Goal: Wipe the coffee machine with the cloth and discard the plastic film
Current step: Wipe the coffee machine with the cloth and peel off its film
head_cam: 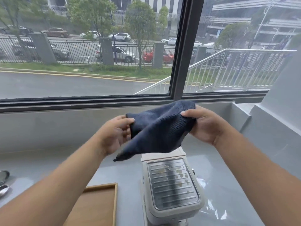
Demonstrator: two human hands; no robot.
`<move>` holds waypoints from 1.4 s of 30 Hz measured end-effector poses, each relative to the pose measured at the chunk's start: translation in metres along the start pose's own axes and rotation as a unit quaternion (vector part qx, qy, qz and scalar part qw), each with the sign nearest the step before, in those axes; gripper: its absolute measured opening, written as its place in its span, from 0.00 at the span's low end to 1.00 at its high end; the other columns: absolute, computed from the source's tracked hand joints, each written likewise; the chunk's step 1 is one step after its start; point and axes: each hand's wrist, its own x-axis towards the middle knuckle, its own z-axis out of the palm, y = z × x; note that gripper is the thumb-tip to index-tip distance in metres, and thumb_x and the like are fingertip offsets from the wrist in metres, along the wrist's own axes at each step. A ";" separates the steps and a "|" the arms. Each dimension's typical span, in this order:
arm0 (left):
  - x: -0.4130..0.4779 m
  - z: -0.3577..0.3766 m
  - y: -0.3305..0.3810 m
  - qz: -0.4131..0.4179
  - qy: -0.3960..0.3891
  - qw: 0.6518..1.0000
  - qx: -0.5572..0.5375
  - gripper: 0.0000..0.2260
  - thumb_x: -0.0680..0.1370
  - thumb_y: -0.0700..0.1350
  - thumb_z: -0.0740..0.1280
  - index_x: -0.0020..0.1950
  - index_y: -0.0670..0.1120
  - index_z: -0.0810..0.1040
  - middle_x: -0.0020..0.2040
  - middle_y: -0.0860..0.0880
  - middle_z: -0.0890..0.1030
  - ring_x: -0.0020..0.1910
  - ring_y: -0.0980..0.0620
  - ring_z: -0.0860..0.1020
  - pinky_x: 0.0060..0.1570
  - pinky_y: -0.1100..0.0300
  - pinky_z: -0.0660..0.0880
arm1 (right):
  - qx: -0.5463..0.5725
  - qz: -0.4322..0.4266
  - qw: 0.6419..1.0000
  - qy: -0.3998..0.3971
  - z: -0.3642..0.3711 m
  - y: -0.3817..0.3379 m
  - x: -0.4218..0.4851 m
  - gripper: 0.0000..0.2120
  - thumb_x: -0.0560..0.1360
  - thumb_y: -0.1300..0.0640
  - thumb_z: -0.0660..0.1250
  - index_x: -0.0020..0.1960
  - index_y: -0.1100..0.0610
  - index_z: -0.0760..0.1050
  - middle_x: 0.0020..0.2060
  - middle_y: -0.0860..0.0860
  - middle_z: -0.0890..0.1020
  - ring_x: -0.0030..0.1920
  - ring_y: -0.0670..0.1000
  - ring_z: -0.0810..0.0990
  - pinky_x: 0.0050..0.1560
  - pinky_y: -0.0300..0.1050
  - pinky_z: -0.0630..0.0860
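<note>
A dark blue cloth point(158, 129) hangs in the air above the counter, stretched between both hands. My left hand point(114, 136) pinches its left edge and my right hand point(203, 124) grips its upper right corner. Below the cloth stands a cream coffee machine point(171, 214) seen from above; its ribbed metal top tray point(172, 181) carries several brownish stains. Clear plastic film point(211, 207) lies crumpled on the counter to the right of the machine.
A wooden tray point(101, 204) lies on the grey counter point(48, 162) left of the machine. Round metal objects point(4, 181) sit at the far left edge. A large window point(179, 51) runs behind the counter, and a grey wall point(280, 121) rises at the right.
</note>
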 end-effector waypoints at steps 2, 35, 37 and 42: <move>0.005 -0.003 0.009 0.046 0.063 0.996 0.036 0.16 0.82 0.37 0.67 0.68 0.48 0.73 0.43 0.48 0.83 0.30 0.57 0.78 0.32 0.63 0.78 | -0.097 0.001 0.992 0.079 -0.010 0.006 0.003 0.22 0.78 0.73 0.62 0.71 0.68 0.72 0.55 0.63 0.84 0.55 0.61 0.83 0.55 0.55 0.82; -0.045 0.010 -0.157 0.303 0.131 0.698 0.636 0.26 0.73 0.64 0.71 0.64 0.49 0.76 0.62 0.47 0.76 0.60 0.45 0.73 0.64 0.50 0.71 | -0.726 -0.063 0.685 0.000 -0.012 0.129 0.025 0.22 0.79 0.44 0.64 0.72 0.43 0.70 0.63 0.51 0.79 0.62 0.59 0.74 0.64 0.55 0.74; -0.055 0.010 -0.166 0.327 0.068 0.698 0.634 0.25 0.74 0.67 0.70 0.60 0.50 0.78 0.59 0.50 0.78 0.58 0.49 0.75 0.62 0.53 0.73 | -0.731 -0.061 0.679 0.003 -0.007 0.132 0.035 0.20 0.79 0.44 0.63 0.70 0.46 0.71 0.62 0.52 0.80 0.62 0.59 0.75 0.61 0.54 0.75; -0.080 0.007 -0.184 0.322 -0.030 0.698 0.639 0.29 0.70 0.75 0.70 0.53 0.51 0.82 0.58 0.54 0.81 0.60 0.51 0.76 0.60 0.56 0.76 | -0.697 -0.030 0.716 0.017 0.002 0.135 0.052 0.23 0.77 0.45 0.65 0.69 0.51 0.67 0.54 0.55 0.83 0.57 0.61 0.79 0.50 0.53 0.76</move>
